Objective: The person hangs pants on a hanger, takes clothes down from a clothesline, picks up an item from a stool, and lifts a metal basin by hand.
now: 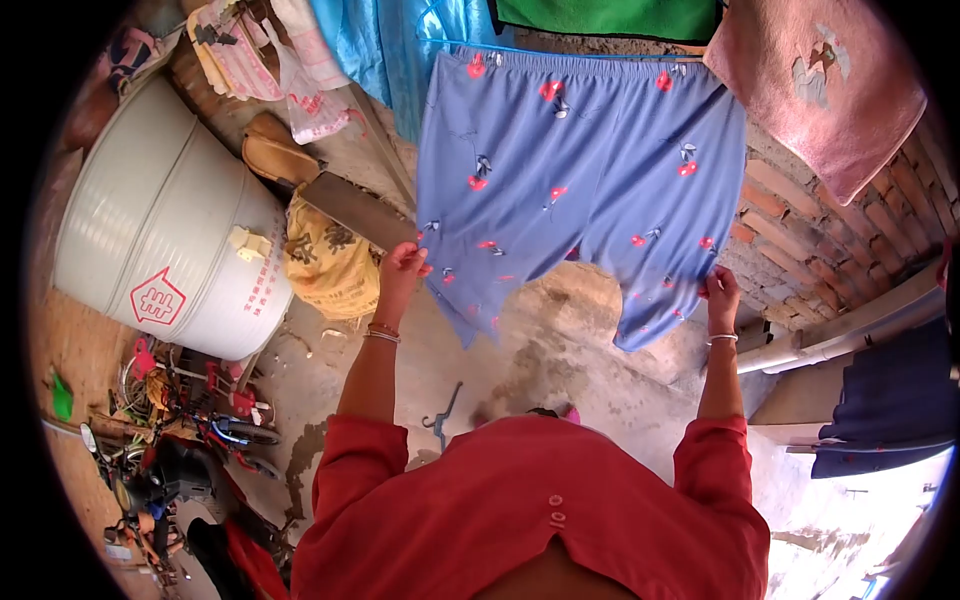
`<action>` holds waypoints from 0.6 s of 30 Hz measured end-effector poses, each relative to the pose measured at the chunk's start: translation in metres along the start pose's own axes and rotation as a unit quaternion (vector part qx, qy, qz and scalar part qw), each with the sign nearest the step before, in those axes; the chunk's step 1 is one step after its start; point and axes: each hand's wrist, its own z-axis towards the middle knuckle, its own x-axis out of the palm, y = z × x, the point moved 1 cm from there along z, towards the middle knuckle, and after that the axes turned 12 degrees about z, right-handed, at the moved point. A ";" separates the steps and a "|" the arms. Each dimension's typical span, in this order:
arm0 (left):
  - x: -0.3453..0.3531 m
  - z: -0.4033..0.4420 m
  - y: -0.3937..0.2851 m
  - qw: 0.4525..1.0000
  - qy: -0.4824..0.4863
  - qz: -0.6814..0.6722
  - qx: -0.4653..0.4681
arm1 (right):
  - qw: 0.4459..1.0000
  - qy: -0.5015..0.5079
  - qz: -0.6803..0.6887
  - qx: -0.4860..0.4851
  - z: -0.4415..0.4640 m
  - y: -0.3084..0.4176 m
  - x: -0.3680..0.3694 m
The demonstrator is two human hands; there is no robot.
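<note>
Red shirt (540,490) fills bottom centre, nearest camera. Blue cherry-print shorts (580,150) hang top centre, waistband up along a blue wire (450,43). Left hand (403,262): narrow grip, pinching the side edge at frame-left. Right hand (722,290): narrow grip too, pinching the other leg's edge near the hem. Progress: hanging looks done; frame-left hem droops unevenly, so smoothing the legs seems left. Containers: big pale drum (170,220), upper left, inside not visible; yellow sack (325,265) beside it, contents can't tell; pinkish plastic bag (318,108), upper left, contents unclear.

Head view, facing forward and down, near, corners unclear
</note>
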 end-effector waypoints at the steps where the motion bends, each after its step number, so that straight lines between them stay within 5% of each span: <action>1: -0.002 0.001 -0.003 0.997 0.056 0.047 0.013 | 0.993 0.093 -0.059 0.037 0.000 0.000 0.004; 2: -0.003 0.003 -0.006 0.989 0.112 0.093 0.027 | 0.993 0.093 -0.059 0.037 0.002 0.003 0.004; 4: -0.011 0.009 -0.005 0.995 0.070 0.062 0.023 | 0.995 -0.086 0.000 -0.041 0.011 0.007 -0.010; 8: -0.019 0.011 -0.001 0.998 0.048 0.025 0.025 | 0.996 -0.001 -0.088 -0.033 0.013 0.016 -0.017; 18: -0.024 0.021 0.010 0.998 0.043 0.037 0.029 | 0.997 -0.019 -0.071 -0.017 0.016 0.005 -0.029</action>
